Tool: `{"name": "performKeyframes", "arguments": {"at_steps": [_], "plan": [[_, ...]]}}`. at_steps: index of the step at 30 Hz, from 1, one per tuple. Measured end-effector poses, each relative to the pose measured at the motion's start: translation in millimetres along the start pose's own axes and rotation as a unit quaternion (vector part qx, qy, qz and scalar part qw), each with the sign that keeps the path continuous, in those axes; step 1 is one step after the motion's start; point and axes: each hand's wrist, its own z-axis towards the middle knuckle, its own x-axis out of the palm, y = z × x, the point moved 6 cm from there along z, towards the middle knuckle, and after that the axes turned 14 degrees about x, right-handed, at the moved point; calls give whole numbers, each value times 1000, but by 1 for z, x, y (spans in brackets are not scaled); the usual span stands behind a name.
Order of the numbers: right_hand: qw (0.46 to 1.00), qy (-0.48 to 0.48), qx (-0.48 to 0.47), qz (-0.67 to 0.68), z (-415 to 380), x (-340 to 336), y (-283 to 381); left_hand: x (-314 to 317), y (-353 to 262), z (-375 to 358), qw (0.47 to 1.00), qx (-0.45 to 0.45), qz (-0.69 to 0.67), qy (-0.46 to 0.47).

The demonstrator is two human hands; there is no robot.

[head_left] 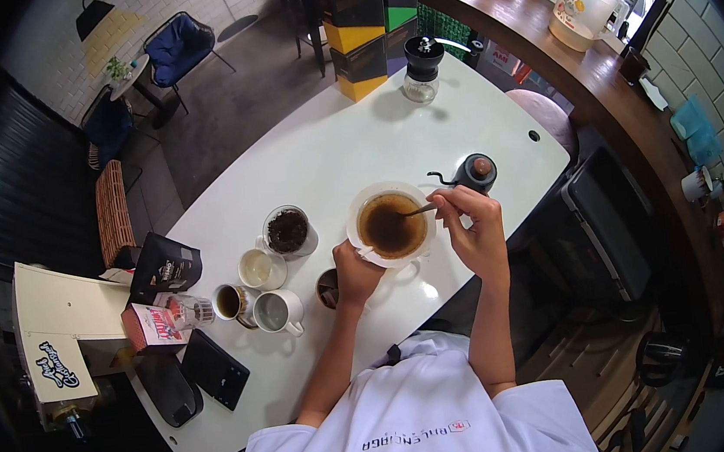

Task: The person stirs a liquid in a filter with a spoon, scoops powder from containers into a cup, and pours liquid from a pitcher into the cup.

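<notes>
A wide white cup (353, 221) holds brown liquid (389, 230) with a darker patch in its middle. My left hand (358, 274) is closed on the near-left side of this cup; its exact grip is partly hidden. Between the fingers of my right hand (473, 224) is a spoon (421, 210), its lower end dipped in the liquid. Just beyond my right hand stands a dark gooseneck kettle (472, 177). A glass with dark coffee grounds (288, 231) is left of the cup. Beside my left wrist, a cup with dark contents (328, 288) is partly covered.
Left on the white table (227, 182) are a pale-liquid glass (262, 269), a white mug (278, 311), a small coffee cup (228, 302), a black pouch (165, 267) and a phone-like device (216, 369). Boxes (362, 69) and a hand grinder (422, 70) stand at the far edge.
</notes>
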Motion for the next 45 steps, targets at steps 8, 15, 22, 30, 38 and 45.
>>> {"name": "performKeyframes", "arguments": {"at_steps": [8,15,22,30,38,45], "plan": [[999,14,-11,-47,-2,2,-3,3,10,-1,1000,-16,-14,23],[999,29,23,10,-3,0,-3,3,12,-1,999,-29,-18,22],[1000,13,6,20,-1,-3,0,4,14,0,999,-29,-28,21],[999,13,-6,-40,0,2,-1,4,16,-1,999,-19,-38,23],[999,28,26,-7,-2,1,-4,2,11,0,999,-27,-33,27],[999,23,31,30,-2,-3,-1,3,8,1,999,-28,-32,28]]}}
